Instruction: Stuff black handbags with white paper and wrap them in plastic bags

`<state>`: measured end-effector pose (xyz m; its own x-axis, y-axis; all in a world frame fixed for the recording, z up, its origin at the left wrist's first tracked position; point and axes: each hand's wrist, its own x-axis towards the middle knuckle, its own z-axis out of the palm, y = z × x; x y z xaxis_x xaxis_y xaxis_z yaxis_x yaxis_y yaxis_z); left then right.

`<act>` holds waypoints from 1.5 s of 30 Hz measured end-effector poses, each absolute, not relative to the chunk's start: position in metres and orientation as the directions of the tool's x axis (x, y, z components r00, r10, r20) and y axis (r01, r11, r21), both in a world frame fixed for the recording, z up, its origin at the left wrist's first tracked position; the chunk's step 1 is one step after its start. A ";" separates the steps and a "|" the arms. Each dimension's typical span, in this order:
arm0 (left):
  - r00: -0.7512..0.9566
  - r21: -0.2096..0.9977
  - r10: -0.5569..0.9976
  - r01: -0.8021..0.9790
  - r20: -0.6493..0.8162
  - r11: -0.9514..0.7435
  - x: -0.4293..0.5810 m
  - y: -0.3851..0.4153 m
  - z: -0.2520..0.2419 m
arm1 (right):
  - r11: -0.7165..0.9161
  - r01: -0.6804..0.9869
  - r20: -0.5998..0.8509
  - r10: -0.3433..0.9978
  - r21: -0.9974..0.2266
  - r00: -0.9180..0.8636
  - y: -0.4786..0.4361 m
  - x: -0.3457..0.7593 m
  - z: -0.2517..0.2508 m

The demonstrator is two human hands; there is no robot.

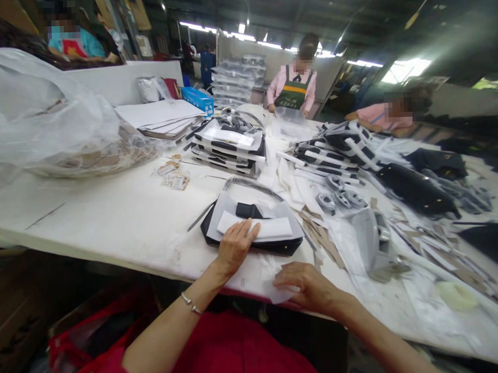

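Observation:
A black handbag (294, 245) lies flat near the table's front edge, its handle (252, 182) wrapped and stretched out toward the far side. Over the bag sit a thin grey-white sheet (219, 214), a white padding strip (275, 227) and a small black flap (249, 210). My left hand (236, 244) rests on the padding strip with its fingers stretched out, holding nothing. Just right of the bag's front corner, my right hand (303, 282) curls its fingers on a thin translucent plastic sheet (279, 289) that hangs at the table edge.
Behind the bag stands a stack of wrapped bags (227, 149); small paper packets (175, 175) lie to its left. A big plastic sack (54, 117) fills the left. Rolled straps (337, 194), a tape dispenser (375, 236) and cardboard strips (322, 235) lie right. Co-workers (292, 90) are across the table.

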<state>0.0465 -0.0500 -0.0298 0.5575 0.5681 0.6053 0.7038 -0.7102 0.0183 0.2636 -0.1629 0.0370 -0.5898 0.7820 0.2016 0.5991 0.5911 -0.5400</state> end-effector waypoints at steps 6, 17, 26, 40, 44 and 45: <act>0.586 -0.030 0.537 0.692 0.607 -0.721 0.043 -0.049 -0.034 | 0.373 0.642 0.273 0.928 -0.670 -0.254 -0.145 0.261 0.082; 0.616 -0.058 0.502 0.664 0.607 -0.745 0.037 -0.046 -0.032 | 0.323 0.911 0.198 0.940 -0.258 -0.278 -0.078 0.250 0.054; 0.691 -0.056 0.508 0.618 0.514 -0.784 0.024 -0.049 -0.023 | 0.348 0.908 0.435 0.873 -0.232 -0.223 -0.108 0.241 0.001; 0.906 0.024 0.400 0.401 0.140 -0.916 0.084 -0.020 0.036 | 0.290 0.906 0.426 0.894 -0.309 -0.141 -0.105 0.238 -0.019; 0.828 0.109 0.462 0.452 0.318 -0.885 0.077 -0.012 0.008 | 0.305 0.879 0.353 0.920 -0.367 -0.172 -0.108 0.243 -0.004; 0.791 0.145 0.504 0.486 0.347 -0.862 0.075 -0.012 0.002 | 0.324 0.862 0.322 0.925 -0.390 -0.202 -0.105 0.247 0.004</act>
